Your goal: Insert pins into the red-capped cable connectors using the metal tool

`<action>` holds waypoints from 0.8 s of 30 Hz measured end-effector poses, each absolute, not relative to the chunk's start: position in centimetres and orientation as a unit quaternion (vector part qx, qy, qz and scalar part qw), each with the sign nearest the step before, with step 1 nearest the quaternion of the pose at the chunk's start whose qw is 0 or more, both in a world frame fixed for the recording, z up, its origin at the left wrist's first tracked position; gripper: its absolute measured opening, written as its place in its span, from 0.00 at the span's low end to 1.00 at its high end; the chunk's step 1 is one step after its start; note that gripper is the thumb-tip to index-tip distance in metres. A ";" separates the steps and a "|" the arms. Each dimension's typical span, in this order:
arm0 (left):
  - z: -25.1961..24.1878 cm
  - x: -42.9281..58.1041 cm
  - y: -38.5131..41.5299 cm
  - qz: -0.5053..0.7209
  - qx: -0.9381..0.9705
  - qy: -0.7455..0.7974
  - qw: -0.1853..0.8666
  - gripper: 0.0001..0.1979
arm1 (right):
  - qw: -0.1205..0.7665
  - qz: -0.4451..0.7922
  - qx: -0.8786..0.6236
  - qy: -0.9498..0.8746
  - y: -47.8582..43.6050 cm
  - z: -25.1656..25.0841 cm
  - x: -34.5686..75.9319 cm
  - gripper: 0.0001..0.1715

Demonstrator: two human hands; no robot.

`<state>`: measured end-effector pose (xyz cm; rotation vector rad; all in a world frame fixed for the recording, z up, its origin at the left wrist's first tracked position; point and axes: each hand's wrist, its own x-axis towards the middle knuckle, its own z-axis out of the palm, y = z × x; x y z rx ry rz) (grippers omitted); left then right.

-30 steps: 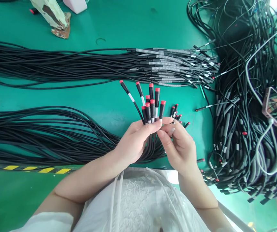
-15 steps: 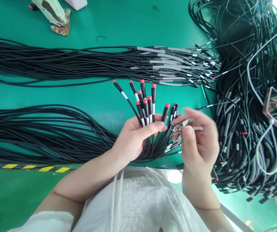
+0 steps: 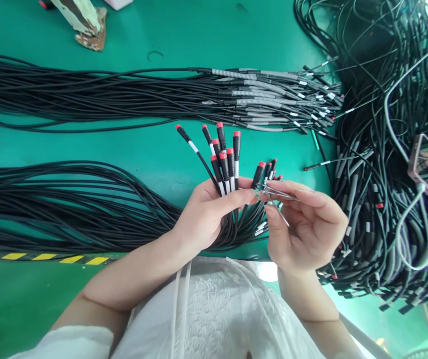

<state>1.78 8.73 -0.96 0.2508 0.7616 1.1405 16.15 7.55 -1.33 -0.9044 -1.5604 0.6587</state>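
My left hand (image 3: 208,214) is closed around a fan of black cables, thumb pressed across them, so that their red-capped connectors (image 3: 223,167) stick up above my grip, most with white labels below the black bodies. One single connector (image 3: 258,174) stands apart from that group, at the tips of my left fingers. My right hand (image 3: 309,229) holds a pair of silver nail clippers (image 3: 279,194) between thumb and fingers, its lever spread out, the cutting end just beside that single connector; whether it touches the cable there I can't tell. Behind the clippers, more red-capped ends (image 3: 272,166) rise in a small cluster. The cables I grip run off to my left as a loose black bundle (image 3: 86,214) along the near part of the green surface (image 3: 199,30). Beyond it lies a second cable bundle (image 3: 86,94), with grey ribbed sleeves (image 3: 262,102) toward its right end. To my right is a big tangled cable heap (image 3: 363,199), with a small pink-framed device (image 3: 425,162) on a white cord over it.
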 end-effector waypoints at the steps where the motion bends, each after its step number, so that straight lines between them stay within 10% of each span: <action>1: -1.0 1.8 8.7 0.525 0.115 0.349 0.768 0.04 | 0.568 0.276 -0.390 -0.670 7.6 -1.3 16.2 0.26; 24: -0.6 1.7 8.6 0.513 0.144 0.355 0.768 0.05 | 0.598 0.264 -0.388 -0.649 7.8 -1.3 16.6 0.28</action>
